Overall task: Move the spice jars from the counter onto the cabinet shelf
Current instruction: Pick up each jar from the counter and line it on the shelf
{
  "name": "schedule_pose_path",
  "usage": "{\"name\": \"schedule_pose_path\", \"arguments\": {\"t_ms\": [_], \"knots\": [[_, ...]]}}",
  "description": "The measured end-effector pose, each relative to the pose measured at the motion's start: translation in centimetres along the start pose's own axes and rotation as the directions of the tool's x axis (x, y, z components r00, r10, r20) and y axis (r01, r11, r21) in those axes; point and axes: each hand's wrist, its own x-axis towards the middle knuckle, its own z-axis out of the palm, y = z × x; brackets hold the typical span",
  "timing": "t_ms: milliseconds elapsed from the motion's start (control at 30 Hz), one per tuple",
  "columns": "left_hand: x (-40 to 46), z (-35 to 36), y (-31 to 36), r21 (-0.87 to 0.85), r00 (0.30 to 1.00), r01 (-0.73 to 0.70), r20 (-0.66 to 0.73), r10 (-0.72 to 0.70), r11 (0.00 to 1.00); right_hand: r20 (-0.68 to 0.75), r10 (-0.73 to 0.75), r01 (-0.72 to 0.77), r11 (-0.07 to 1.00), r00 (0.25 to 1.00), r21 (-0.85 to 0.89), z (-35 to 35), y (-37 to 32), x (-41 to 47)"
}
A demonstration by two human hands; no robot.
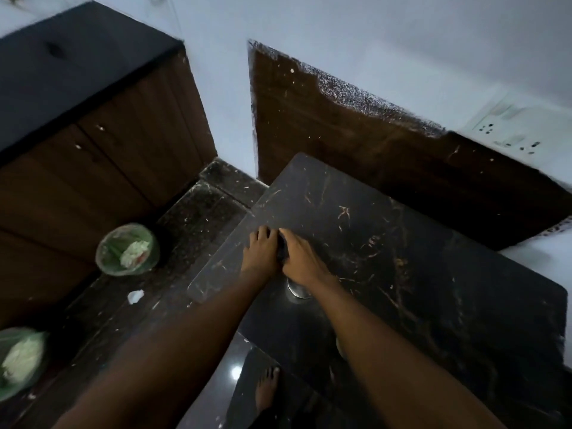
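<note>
My left hand and my right hand meet at the left edge of the dark marble counter. They press against a small dark object between them, which is mostly hidden, so I cannot tell whether it is a jar. My right fingers curl over it and my left fingers lie beside it. A shiny steel jar stands on the counter under my right wrist. Another pale round thing peeks out beside my right forearm.
A wooden cabinet with a black top stands at the left across a dark floor. On the floor are two green-lined bins and a white scrap. A brown panel backs the counter, with a wall socket above it. My bare foot is below.
</note>
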Motion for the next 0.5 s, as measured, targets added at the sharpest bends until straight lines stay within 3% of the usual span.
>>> {"name": "schedule_pose_path", "arguments": {"t_ms": [300, 433, 500], "knots": [[0.9, -5.6, 3.9, -0.066, 0.994, -0.113, 0.002, 0.113, 0.991, -0.042, -0.024, 0.023, 0.999, 0.999, -0.035, -5.2, -0.2, -0.3], [1.1, -10.6, 7.8, -0.161, 0.962, -0.258, -0.135, 0.237, 0.953, -0.044, -0.158, 0.154, 0.985, 0.986, -0.082, -11.4, -1.0, -2.0], [0.7, -13.0, 10.3, -0.189, 0.922, -0.348, -0.247, 0.299, 0.918, -0.122, -0.156, 0.148, 0.986, 0.98, -0.075, -14.9, -2.4, -3.0]]}}
